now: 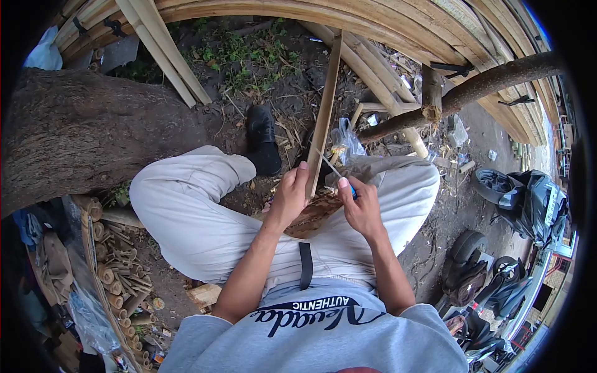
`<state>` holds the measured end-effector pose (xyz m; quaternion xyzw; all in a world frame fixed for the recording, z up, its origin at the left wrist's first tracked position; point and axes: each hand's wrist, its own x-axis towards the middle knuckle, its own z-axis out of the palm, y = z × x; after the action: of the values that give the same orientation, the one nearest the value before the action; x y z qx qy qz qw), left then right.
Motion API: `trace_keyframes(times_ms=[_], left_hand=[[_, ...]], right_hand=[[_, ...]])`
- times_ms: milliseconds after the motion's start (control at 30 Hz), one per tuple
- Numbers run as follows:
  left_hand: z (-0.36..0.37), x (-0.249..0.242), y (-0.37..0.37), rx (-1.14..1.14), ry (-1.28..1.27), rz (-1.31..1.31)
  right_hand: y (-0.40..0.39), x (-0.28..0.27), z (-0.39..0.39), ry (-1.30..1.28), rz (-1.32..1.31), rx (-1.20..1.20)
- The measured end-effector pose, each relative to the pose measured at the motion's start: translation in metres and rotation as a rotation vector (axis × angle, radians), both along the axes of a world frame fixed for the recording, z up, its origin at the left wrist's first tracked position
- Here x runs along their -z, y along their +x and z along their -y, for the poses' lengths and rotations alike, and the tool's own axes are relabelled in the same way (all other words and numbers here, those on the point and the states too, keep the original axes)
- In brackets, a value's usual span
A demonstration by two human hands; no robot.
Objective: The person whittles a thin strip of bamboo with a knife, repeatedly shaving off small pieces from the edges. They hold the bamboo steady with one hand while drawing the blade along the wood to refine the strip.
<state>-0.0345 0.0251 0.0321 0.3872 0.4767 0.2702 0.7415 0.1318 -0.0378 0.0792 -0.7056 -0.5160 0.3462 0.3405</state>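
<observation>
My left hand is closed around the lower end of a long split bamboo strip, thumb pressed along its edge. The strip slants up and away between my knees, its far end near the stacked bamboo. In my right hand is a blue-handled tool with a thin metal blade; my fingers cover most of the handle. The blade's tip overlaps the right edge of the strip, just above my left thumb. Below the strip, a brown wooden piece lies between my thighs.
A thick tree trunk lies to the left. Bundled bamboo slats arch overhead, and a branch crosses at right. Cut bamboo pieces are piled lower left. Motorcycles stand at right. A plastic bag lies beyond my hands.
</observation>
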Motion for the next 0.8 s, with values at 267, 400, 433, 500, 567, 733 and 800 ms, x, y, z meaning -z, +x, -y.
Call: trace_keyframes(times_ms=[267, 400, 433, 500, 567, 733, 800], left_hand=[[-0.003, -0.005, -0.005, -0.009, 0.011, 0.161], [0.0, -0.005, -0.005, 0.035, -0.037, 0.146], [0.002, -0.009, -0.005, 0.013, -0.053, 0.151], [0.005, -0.007, -0.006, -0.01, -0.075, 0.154], [0.009, 0.002, -0.009, -0.005, -0.022, 0.161], [0.01, 0.009, -0.009, 0.037, 0.057, -0.038], [0.011, 0.011, -0.007, 0.075, 0.119, -0.044]], right_hand=[[-0.004, -0.02, 0.008, -0.026, 0.278, -0.32], [0.002, -0.017, 0.003, -0.086, 0.294, -0.319], [0.003, -0.012, 0.005, -0.072, 0.301, -0.35], [0.001, -0.01, 0.006, -0.063, 0.304, -0.384], [-0.002, -0.016, 0.006, -0.037, 0.216, -0.409], [0.016, 0.0, -0.012, -0.193, 0.336, -0.344], [0.019, 0.001, -0.012, -0.237, 0.284, -0.305]])
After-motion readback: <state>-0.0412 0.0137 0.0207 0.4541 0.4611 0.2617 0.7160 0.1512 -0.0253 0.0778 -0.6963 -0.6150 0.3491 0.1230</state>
